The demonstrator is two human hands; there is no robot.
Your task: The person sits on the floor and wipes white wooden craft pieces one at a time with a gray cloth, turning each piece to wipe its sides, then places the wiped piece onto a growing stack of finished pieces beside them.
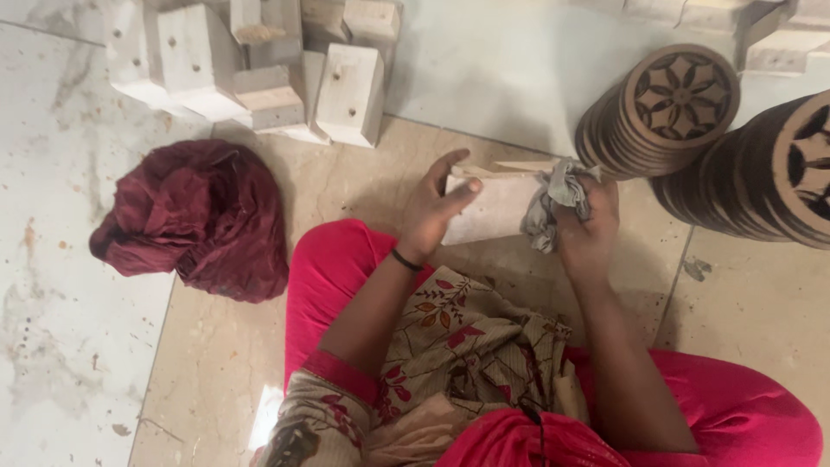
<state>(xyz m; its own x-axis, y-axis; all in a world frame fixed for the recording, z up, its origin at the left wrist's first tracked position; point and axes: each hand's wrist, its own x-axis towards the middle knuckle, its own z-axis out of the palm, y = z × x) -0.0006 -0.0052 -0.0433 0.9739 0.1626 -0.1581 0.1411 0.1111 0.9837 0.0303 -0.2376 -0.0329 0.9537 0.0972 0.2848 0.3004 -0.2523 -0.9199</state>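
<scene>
My left hand (435, 206) grips the left end of a pale wooden block (490, 206) held above my lap. A crumpled grey rag (558, 201) is pressed against the block's right end, with my right hand (588, 227) closed on it. A dark band circles my left wrist. My legs in bright pink cloth (333, 268) and a floral patterned garment (467, 346) lie below the hands.
A heap of pale wooden blocks (259, 69) lies at the back left. Two rows of round carved brown discs (666, 108) lie on their sides at the right. A bundled maroon cloth (194, 216) sits on the tiled floor at the left.
</scene>
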